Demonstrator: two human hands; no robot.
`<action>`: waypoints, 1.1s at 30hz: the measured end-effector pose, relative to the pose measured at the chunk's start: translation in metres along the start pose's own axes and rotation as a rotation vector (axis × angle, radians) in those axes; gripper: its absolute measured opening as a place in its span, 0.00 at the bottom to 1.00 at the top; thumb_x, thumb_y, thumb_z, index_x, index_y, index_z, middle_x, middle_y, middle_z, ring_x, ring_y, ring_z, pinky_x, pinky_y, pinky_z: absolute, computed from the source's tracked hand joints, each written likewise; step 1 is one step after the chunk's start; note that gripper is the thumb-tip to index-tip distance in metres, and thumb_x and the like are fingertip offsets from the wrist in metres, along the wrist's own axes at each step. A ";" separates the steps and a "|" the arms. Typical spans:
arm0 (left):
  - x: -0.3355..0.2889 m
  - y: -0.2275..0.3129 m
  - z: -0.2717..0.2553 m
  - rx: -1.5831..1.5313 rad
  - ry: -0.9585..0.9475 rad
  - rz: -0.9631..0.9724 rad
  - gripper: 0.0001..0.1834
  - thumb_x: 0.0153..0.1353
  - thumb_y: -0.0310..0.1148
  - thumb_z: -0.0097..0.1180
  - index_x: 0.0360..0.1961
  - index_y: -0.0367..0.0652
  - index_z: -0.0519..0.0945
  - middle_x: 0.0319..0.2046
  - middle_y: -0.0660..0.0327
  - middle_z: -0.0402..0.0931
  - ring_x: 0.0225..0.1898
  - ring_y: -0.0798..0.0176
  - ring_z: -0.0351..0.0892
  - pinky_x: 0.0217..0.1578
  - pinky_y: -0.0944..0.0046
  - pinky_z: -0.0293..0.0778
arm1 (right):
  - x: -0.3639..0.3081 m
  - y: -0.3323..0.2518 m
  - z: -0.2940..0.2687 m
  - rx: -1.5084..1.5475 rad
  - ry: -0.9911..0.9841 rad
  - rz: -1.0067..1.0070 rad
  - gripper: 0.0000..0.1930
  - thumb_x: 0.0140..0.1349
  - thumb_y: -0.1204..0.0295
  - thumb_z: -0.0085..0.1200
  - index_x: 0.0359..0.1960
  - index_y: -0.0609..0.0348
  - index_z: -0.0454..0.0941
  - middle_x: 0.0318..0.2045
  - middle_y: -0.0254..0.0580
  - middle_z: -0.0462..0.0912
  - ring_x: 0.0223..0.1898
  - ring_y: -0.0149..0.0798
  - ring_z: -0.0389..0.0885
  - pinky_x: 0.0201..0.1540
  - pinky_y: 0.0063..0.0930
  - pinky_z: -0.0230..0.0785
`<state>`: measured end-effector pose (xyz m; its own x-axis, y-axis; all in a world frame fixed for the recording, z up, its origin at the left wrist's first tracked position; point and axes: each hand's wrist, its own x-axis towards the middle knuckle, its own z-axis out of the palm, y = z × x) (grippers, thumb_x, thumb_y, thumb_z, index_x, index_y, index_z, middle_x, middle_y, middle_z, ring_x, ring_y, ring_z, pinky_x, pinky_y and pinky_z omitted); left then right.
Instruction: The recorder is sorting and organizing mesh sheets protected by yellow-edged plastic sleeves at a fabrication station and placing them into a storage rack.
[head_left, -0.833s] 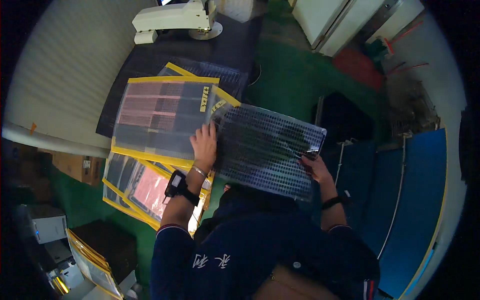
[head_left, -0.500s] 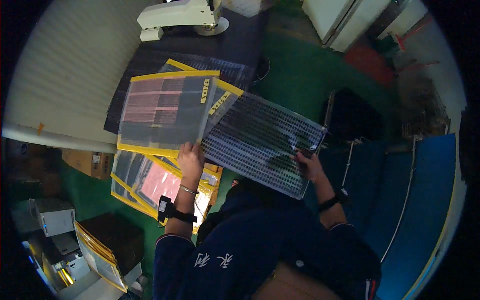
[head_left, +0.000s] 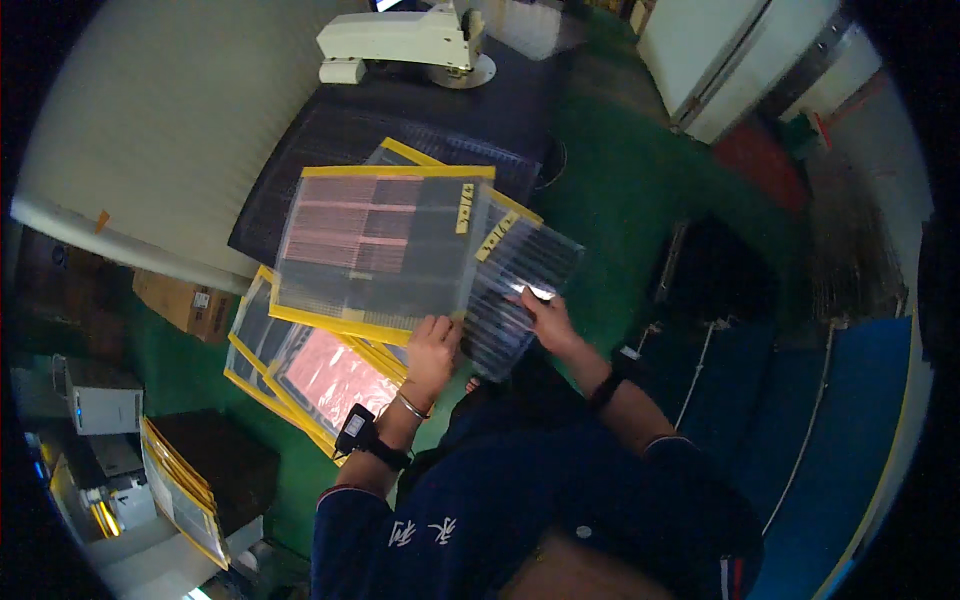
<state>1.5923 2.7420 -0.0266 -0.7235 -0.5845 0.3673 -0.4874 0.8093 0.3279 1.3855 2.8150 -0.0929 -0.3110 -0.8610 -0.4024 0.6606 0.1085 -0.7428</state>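
By the dark surface [head_left: 510,112], the top yellow-edged sheet [head_left: 400,262] is pinched by the left hand [head_left: 433,354], the dark sheet [head_left: 495,325] by the right hand [head_left: 552,322], both sheets best kept flat.

A dark table [head_left: 530,100] stands beside a pale wall [head_left: 170,140], above a green floor [head_left: 610,190]. Blue panels [head_left: 868,380] line the right side; a red patch [head_left: 765,165] marks the floor near white panels [head_left: 700,50]. The light is dim.

Dark patterned sheet [head_left: 500,330] — left part hidden under the yellow-edged panel [head_left: 385,250].
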 end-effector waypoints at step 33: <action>-0.021 -0.012 0.073 -1.368 0.697 -1.601 0.24 0.56 0.48 0.53 0.46 0.40 0.68 0.40 0.57 0.73 0.42 0.58 0.75 0.39 0.53 0.74 | 0.262 -0.128 0.106 -1.211 -0.559 0.244 0.13 0.58 0.68 0.51 0.42 0.62 0.74 0.28 0.35 0.76 0.26 0.29 0.76 0.23 0.21 0.71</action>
<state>1.5774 2.7493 -0.1021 0.2011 -0.6943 -0.6910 0.4432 -0.5646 0.6963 1.2916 2.5226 -0.0464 0.2349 -0.8109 -0.5360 -0.4424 0.4018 -0.8018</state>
